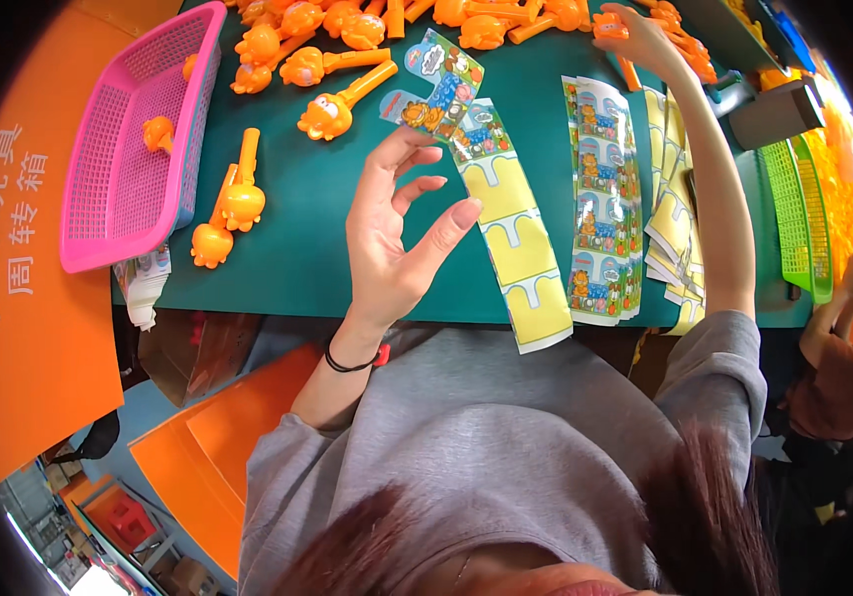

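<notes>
My left hand (pixel 397 233) is raised over the green table (pixel 317 238), fingers apart, holding a printed cardboard backing card (pixel 438 87) by its lower edge between fingertips. My right hand (pixel 635 40) reaches to the far edge and closes on an orange toy (pixel 607 25) in the pile. A strip of yellow cards (pixel 511 233) lies just right of my left hand. Next to it sits a stack of printed cards (pixel 603 204).
A pink basket (pixel 129 139) with one orange toy stands at the left. Orange toys (pixel 332 109) lie scattered across the far table. Green baskets (pixel 799 219) and another person's hand (pixel 849 283) are at the right. An orange crate (pixel 29 298) borders the left.
</notes>
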Motion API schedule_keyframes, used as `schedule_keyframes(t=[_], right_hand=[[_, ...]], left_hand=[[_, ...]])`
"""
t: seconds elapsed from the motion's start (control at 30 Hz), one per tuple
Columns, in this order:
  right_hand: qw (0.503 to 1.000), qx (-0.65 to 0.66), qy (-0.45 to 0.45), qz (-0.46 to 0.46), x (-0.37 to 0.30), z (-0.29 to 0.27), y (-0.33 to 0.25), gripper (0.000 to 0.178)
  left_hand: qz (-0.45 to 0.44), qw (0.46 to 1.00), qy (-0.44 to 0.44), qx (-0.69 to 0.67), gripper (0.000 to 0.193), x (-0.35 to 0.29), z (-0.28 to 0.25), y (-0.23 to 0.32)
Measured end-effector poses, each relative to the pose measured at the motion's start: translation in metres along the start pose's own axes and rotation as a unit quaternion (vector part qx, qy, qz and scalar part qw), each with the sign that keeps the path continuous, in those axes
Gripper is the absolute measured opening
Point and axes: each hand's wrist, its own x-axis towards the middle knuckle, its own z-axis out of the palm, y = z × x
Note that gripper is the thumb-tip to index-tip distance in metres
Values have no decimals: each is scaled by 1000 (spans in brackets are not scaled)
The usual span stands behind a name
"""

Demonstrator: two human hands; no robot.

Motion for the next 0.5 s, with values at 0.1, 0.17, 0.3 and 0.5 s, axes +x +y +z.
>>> schedule_keyframes(t=[0.1,0.17,0.3,0.5], right_hand=[[998,-55,23,-2,-13,-8,6,47],[993,115,35,-12,-26,-13,-38,47],[896,440,50,-9,-88,-26,-155,49],[853,518,35,45,-156,-13,-206,58]], left_hand=[[-4,1000,-20,1,61,2,6,1],[-6,1000,-8,10,61,1,5,1],[30,999,20,35,74,7,15,-3],[96,984,38,143,82,11,44,-21]])
